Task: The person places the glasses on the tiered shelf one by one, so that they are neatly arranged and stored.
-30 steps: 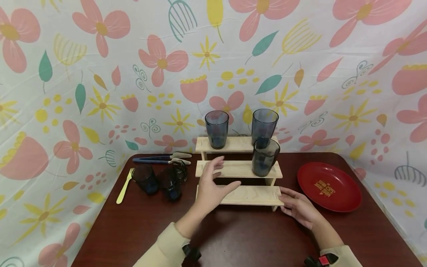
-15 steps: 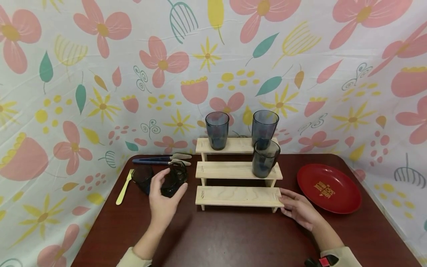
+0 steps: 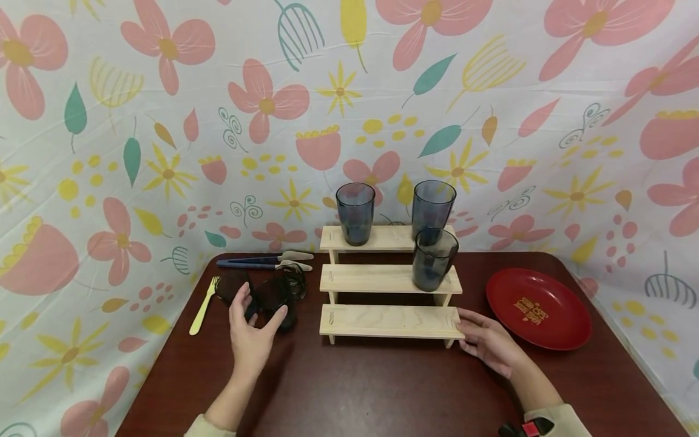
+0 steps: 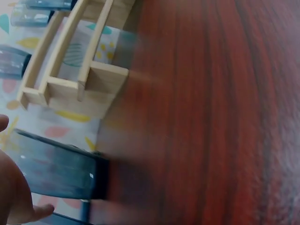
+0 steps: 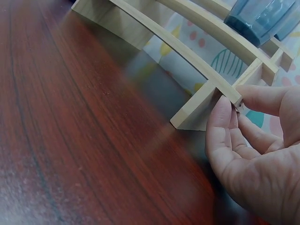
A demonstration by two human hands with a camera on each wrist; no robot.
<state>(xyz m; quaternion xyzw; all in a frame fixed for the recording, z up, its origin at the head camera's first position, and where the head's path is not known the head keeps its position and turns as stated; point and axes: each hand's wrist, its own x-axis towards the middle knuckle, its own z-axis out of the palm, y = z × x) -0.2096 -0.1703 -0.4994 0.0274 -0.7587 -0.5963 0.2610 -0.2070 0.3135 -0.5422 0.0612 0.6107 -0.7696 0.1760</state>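
Note:
My left hand (image 3: pixel 250 343), thumb and fingers spread, is at two dark glasses at the left of the table, a nearer one (image 3: pixel 272 294) and one farther left (image 3: pixel 232 283). In the left wrist view, a bluish tumbler (image 4: pixel 61 168) stands upright between that hand and the rack. My right hand (image 3: pixel 494 345) pinches the right end of the lowest step of a three-step wooden rack (image 3: pixel 390 321), thumb and fingers on opposite faces. Two blue-grey glasses, a left one (image 3: pixel 356 215) and a right one (image 3: pixel 434 203), stand on the top step. A third glass (image 3: pixel 432 264) occupies the middle step's right end.
A red oval plate (image 3: pixel 537 309) lies right of the rack. Left of the glasses is a yellow fork (image 3: pixel 204 306). Blue-handled tongs (image 3: pixel 262 263) lie behind them, beside a dark coiled wire item (image 3: pixel 295 280). A patterned cloth (image 3: pixel 262 182) hangs behind the table.
My left hand has moved left from in front of the rack to the dark glasses, then slightly farther left and down. The right hand keeps its hold on the lowest step.

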